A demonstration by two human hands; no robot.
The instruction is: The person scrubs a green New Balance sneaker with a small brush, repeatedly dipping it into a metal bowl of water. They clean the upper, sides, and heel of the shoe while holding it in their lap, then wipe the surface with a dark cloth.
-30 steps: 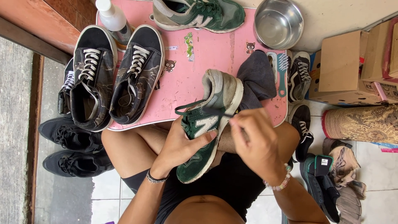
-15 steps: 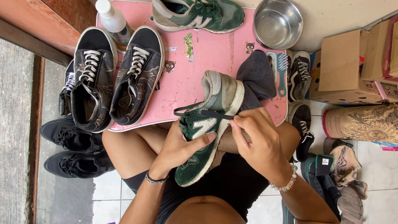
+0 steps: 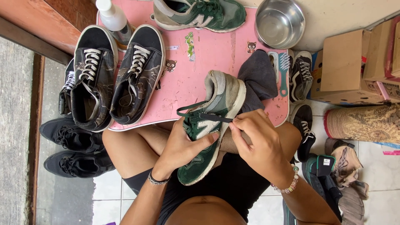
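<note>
My left hand grips a green suede sneaker from the side, holding it over my lap at the near edge of the pink table. My right hand pinches the sneaker's dark green lace, which runs taut to the left across the shoe's top. The matching green sneaker lies on its side at the far edge of the table.
Two black high-top shoes stand on the table's left, a white bottle behind them. A grey cloth, a teal brush and a steel bowl sit to the right. Black shoes and cardboard boxes crowd the floor.
The sneaker has stayed in my left hand, shifting only slightly. My right hand's fingers have worked along the lace and pulled it tighter across the shoe.
</note>
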